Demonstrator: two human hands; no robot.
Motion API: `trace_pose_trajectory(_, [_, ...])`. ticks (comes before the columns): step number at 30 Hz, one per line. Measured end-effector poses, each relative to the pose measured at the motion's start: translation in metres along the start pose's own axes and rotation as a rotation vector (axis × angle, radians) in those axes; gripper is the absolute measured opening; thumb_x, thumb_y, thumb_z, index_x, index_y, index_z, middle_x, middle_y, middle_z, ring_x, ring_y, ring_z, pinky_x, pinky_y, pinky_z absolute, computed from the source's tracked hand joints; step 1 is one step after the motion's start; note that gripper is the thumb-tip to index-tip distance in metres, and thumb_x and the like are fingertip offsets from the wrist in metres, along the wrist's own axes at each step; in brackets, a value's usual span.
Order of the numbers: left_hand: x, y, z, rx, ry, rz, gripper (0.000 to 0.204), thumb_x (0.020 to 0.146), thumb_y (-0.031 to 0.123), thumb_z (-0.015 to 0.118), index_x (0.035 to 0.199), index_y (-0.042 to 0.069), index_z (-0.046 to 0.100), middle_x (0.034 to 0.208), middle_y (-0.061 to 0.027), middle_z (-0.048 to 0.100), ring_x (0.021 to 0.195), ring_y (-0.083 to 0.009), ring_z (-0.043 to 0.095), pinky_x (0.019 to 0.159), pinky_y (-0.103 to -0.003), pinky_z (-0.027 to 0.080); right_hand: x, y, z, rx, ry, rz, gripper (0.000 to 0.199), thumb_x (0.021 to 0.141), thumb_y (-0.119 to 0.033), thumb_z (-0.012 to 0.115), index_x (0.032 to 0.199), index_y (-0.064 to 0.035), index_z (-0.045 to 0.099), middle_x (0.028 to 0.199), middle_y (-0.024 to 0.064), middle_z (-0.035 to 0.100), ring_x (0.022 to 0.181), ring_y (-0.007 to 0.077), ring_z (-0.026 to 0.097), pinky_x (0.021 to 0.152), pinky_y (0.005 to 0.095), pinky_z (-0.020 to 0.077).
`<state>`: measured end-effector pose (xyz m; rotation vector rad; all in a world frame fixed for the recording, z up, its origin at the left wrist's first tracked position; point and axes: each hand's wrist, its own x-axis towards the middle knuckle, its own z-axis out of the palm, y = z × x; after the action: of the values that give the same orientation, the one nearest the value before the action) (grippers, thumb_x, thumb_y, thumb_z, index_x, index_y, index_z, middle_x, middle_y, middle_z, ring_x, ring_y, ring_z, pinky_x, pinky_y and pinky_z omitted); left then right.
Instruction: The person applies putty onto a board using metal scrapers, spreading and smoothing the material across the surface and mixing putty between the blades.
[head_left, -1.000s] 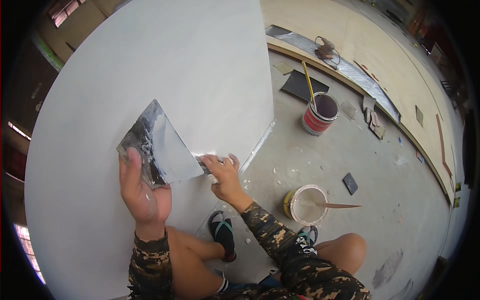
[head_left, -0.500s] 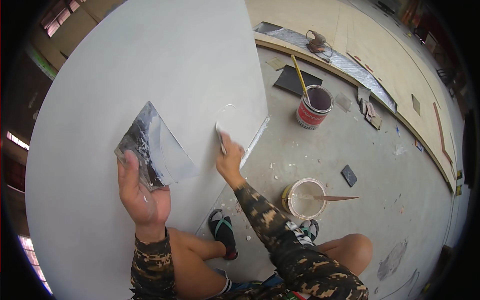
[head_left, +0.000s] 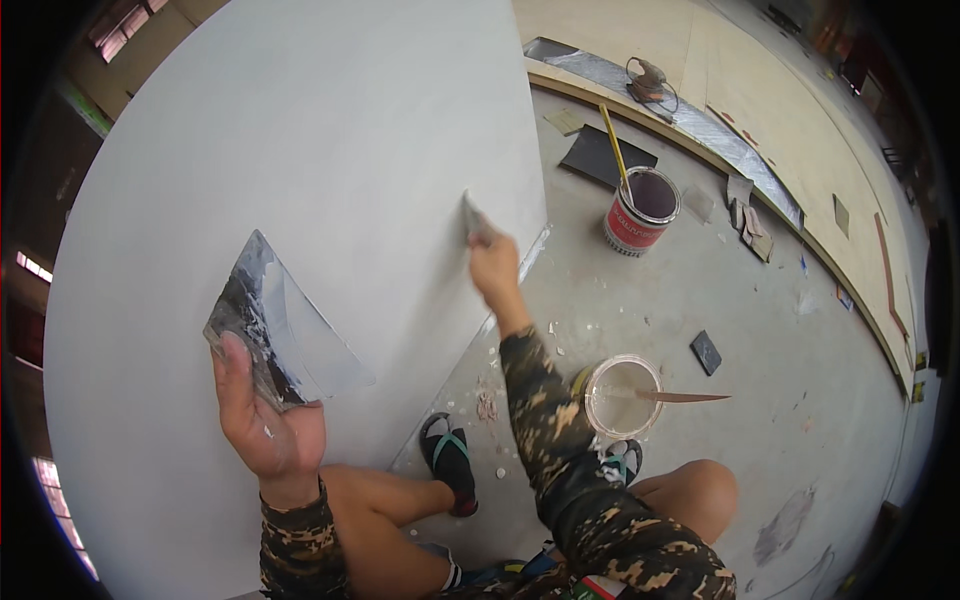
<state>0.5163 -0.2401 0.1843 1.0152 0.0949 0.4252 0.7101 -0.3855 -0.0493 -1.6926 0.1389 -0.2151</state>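
1. My left hand (head_left: 262,425) holds a flat metal hawk plate (head_left: 285,325) smeared with grey filler. The fingers are closed round its lower corner and the thumb lies along its left edge. It sits in front of the big white board (head_left: 300,150), in the same place as a second ago.

2. My right hand (head_left: 493,268) is what has changed. A second ago it was low on the board, beside the plate. Half a second ago it was partway up, and now it is stretched high toward the board's right edge.

3. The right-hand fingers are wrapped tight round a small putty knife (head_left: 474,220). Its blade is pressed against the board just above the knuckles. I cannot tell how much filler is left on it.

4. I judge that rise to be one upward skimming stroke, now at the end of my reach, laying filler along the board's right margin.

5. On the concrete floor (head_left: 760,330) to my right stands a red paint can (head_left: 640,215) with a yellow stick in it. Nearer my knee is a pale tub (head_left: 622,397) with a stick across its rim. Both are well apart from my hands.

6. My sandalled foot (head_left: 450,470) rests at the board's lower edge.
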Motion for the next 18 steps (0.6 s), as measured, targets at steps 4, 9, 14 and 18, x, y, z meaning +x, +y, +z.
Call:
trace_pose_trajectory(4, [0.006,0.004,-0.003,-0.023,-0.002,-0.037,0.041,0.102,0.026,0.047,0.138,0.007,0.047,0.132,-0.0034,0.057,0.122,-0.0175,0.055,0.097,-0.036,0.047,-0.101,-0.014,0.028,-0.356,0.096,-0.601,0.042,0.082,0.001,0.058,0.122,-0.0096,0.064,0.091,0.0168,0.071,0.075,0.0379,0.065,0.074,0.0366,0.0525])
trace_pose_trajectory(9, [0.017,-0.006,0.013,-0.044,-0.053,-0.009,0.043,0.101,0.026,0.049,0.139,0.007,0.045,0.132,-0.0047,0.056,0.121,-0.0181,0.055,0.098,-0.037,0.048,-0.085,0.044,-0.013,-0.099,-0.235,-0.253,0.045,0.086,0.002,0.057,0.129,-0.0089,0.061,0.115,0.021,0.067,0.102,0.0313,0.069,0.088,0.0359,0.0523])
trace_pose_trajectory(14, [0.018,-0.01,0.021,-0.058,-0.068,-0.044,0.044,0.101,0.026,0.049,0.14,0.006,0.043,0.133,-0.0063,0.055,0.121,-0.0188,0.055,0.099,-0.038,0.048,0.068,-0.04,-0.044,-0.194,0.207,-0.42,0.04,0.09,-0.006,0.054,0.129,-0.0142,0.06,0.11,0.0148,0.069,0.095,0.0343,0.066,0.085,0.0462,0.0458])
trace_pose_trajectory(18, [0.019,-0.01,0.02,-0.014,-0.088,-0.021,0.043,0.101,0.026,0.049,0.139,0.006,0.044,0.131,-0.0063,0.056,0.12,-0.0192,0.055,0.098,-0.039,0.049,0.131,-0.104,-0.033,-0.239,0.296,-0.4,0.046,0.085,-0.004,0.052,0.129,-0.0143,0.058,0.11,0.0115,0.069,0.1,0.0306,0.064,0.096,0.0503,0.0344])
